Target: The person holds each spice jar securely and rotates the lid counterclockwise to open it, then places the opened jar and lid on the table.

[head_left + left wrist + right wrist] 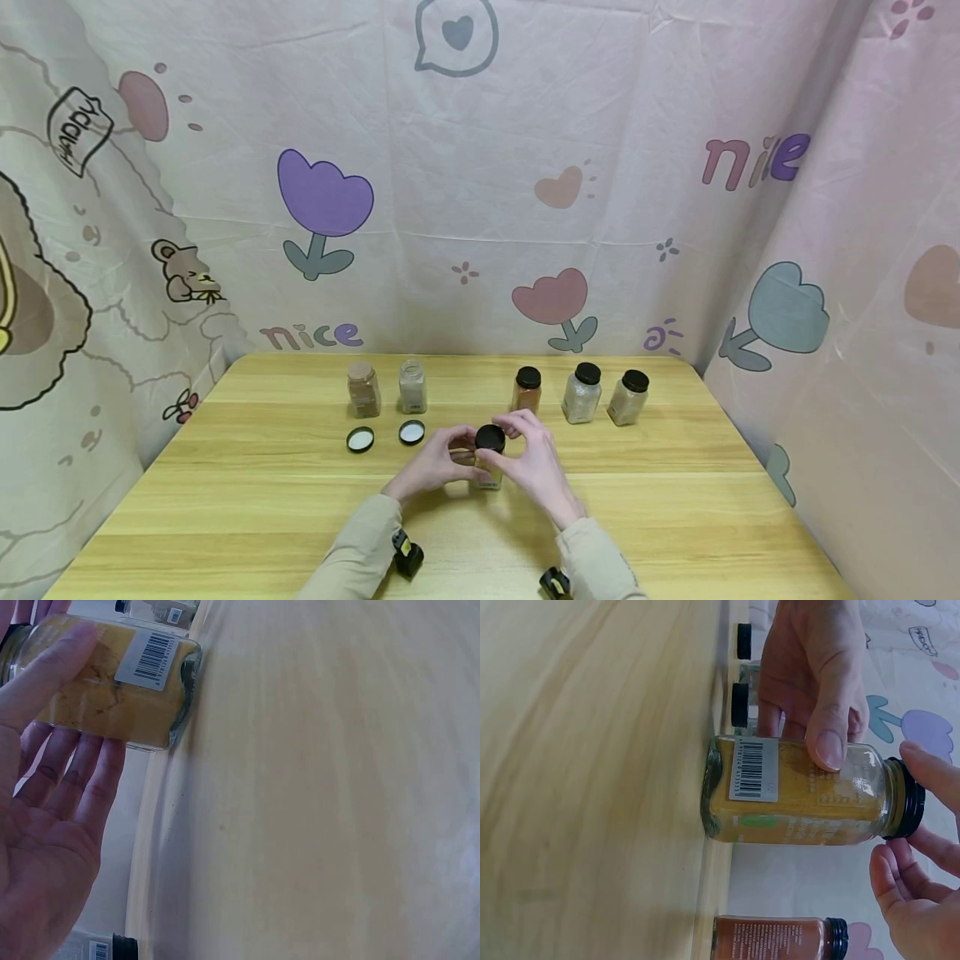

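A glass jar of yellow-orange powder (802, 810) stands upright on the table in front of the person, its black lid (491, 437) on top. The left hand (442, 462) grips the jar's body from the left, thumb across the near side by the barcode label (148, 660). At the lid, the right hand (531, 458) pinches the rim between thumb and fingers, clearest in the right wrist view. Both hands are on this one jar.
Two lidless jars, one brownish (364, 392) and one pale (412, 388), stand back left. Before them lie two upturned lids (360, 440). Back right are three capped jars: orange-red (527, 392), white (582, 395) and beige (628, 400). A patterned curtain (450, 208) hangs behind the table.
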Available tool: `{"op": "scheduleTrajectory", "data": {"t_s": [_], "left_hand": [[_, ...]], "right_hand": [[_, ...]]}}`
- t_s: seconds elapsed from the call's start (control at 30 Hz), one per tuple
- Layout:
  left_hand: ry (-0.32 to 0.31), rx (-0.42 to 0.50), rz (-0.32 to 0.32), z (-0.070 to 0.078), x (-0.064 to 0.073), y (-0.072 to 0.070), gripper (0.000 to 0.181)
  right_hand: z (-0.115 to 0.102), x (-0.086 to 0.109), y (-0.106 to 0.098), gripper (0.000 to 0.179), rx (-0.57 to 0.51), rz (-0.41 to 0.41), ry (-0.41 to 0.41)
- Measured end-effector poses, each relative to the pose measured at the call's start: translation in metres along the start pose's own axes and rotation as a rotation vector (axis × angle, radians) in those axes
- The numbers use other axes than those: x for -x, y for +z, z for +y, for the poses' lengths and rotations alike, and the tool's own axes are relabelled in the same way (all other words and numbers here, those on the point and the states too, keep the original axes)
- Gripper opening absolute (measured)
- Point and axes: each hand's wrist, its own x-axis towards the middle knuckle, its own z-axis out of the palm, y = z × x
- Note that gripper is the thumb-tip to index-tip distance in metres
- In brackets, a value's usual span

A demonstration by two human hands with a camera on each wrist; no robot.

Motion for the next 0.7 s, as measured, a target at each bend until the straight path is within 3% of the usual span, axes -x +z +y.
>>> {"op": "scheduleTrajectory", "data": {"t_s": [0.33,0.7], "left_hand": [[0.013,0.003,-0.004,-0.0006,-0.0008,-0.0009,0.046],[-0.013,0.009,-0.007,0.0016,0.0006,-0.0008,0.049]], "right_hand": [[-0.0006,-0.0009,-0.0022,0.04,-0.003,-0.039,-0.092],[-0.0019,0.0005,0.0,0.046,0.002,-0.015,-0.027]]}}
